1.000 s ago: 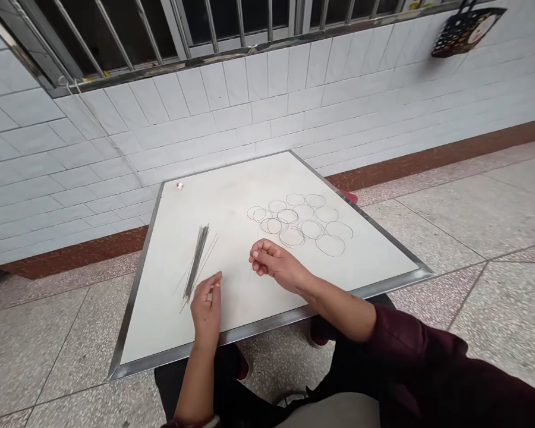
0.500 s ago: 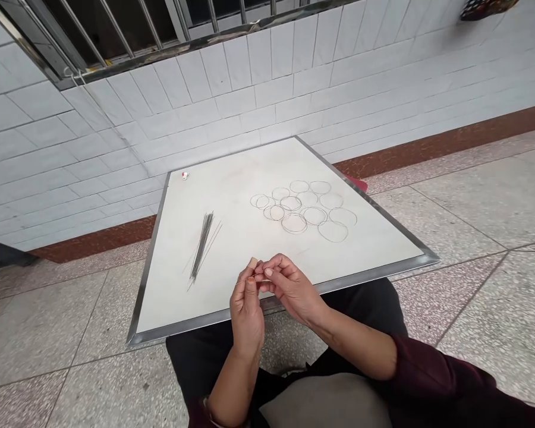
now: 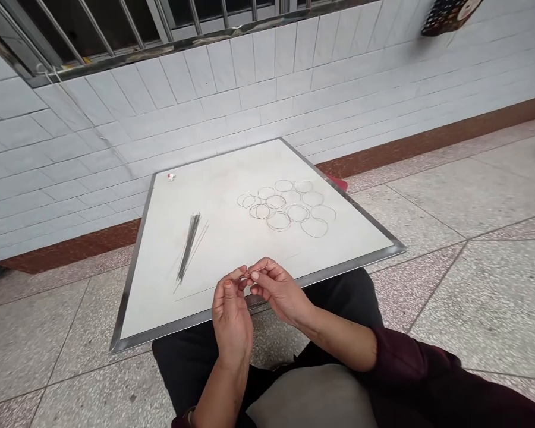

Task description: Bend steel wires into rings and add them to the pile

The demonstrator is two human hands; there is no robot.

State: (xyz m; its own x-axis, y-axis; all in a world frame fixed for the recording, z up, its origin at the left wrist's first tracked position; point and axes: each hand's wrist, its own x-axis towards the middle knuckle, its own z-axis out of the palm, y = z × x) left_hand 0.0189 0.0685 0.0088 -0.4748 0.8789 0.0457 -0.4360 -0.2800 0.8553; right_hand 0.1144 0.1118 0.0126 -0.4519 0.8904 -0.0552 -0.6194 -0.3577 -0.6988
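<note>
A thin straight wire [image 3: 195,294] runs through both hands above the near edge of the white table [image 3: 232,238]. My left hand [image 3: 232,318] pinches it between thumb and fingers, and one end sticks out to the left. My right hand [image 3: 279,291] grips the same wire close beside the left fingertips. A tan wrap covers a left fingertip. The exact pinch points are partly hidden by the fingers. Beyond the left hand lies a bundle of straight wires [image 3: 188,246], with a few loose ones alongside. Several wire rings [image 3: 279,222] lie overlapping beyond the right hand.
A small white and red object [image 3: 171,177] sits at the table's far left corner. The table has a metal rim [image 3: 169,329] and stands by a tiled wall [image 3: 182,128] with a barred window. A patterned bag [image 3: 448,15] hangs at upper right.
The view has swung right, so everything appears further left. More of the wire now shows, reaching out past both hands. Both hands remain together, still pinching.
</note>
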